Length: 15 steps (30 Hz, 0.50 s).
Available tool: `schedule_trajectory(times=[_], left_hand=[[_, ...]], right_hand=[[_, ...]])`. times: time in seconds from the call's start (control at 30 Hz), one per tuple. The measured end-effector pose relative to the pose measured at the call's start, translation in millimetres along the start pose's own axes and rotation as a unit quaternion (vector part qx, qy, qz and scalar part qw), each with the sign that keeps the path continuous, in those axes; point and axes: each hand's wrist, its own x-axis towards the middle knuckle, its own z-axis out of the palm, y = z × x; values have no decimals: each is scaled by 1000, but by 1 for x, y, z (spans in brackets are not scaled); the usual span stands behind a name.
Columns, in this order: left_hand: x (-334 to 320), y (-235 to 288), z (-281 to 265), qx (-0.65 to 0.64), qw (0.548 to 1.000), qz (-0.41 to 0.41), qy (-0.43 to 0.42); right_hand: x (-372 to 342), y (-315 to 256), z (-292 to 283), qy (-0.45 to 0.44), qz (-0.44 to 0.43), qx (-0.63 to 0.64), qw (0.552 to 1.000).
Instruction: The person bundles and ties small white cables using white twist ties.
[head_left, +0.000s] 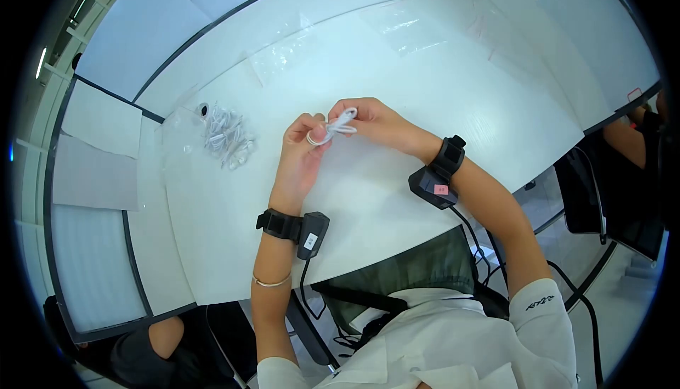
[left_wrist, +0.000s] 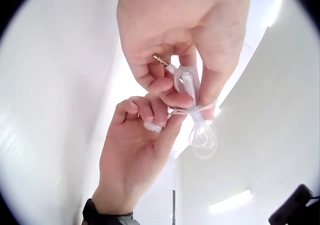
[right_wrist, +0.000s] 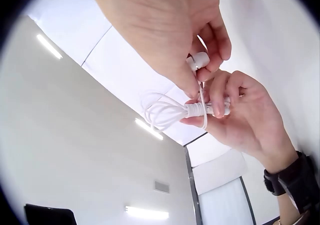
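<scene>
Over the white table, both hands meet on one pair of white earphones [head_left: 346, 120]. My left hand [head_left: 301, 148] grips the folded cord bundle between thumb and curled fingers. A metal-tipped audio plug [left_wrist: 161, 61] sticks out beside those fingers in the left wrist view. My right hand [head_left: 379, 120] pinches the cord's end, and a white earbud [right_wrist: 201, 60] shows among its fingers in the right wrist view. Several tight turns of cord [right_wrist: 195, 110] wrap the bundle's middle, with loose loops [right_wrist: 162, 112] spreading from one end. Part of the bundle is hidden behind the left fingers.
A heap of white cords [head_left: 228, 137] lies on the table [head_left: 368, 219] to the left, a small dark round object [head_left: 204, 109] at its edge. Clear plastic bags [head_left: 283, 59] lie toward the back. Partition panels [head_left: 99, 169] enclose the table. Cables hang from both wrist cameras.
</scene>
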Motion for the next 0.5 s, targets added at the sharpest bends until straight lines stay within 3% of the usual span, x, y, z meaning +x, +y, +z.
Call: schedule_trajectory(times=[0.2, 0.33, 0.5], left_hand=[[1, 14, 7, 237, 969, -64, -23], [-1, 14, 9, 310, 946, -86, -27], [1, 8, 11, 359, 931, -68, 10]], right_hand=[[-3, -8, -7, -7, 89, 7, 996], [-3, -3, -14, -23, 114, -25, 993], [-3, 2, -9, -36, 50, -22, 998]])
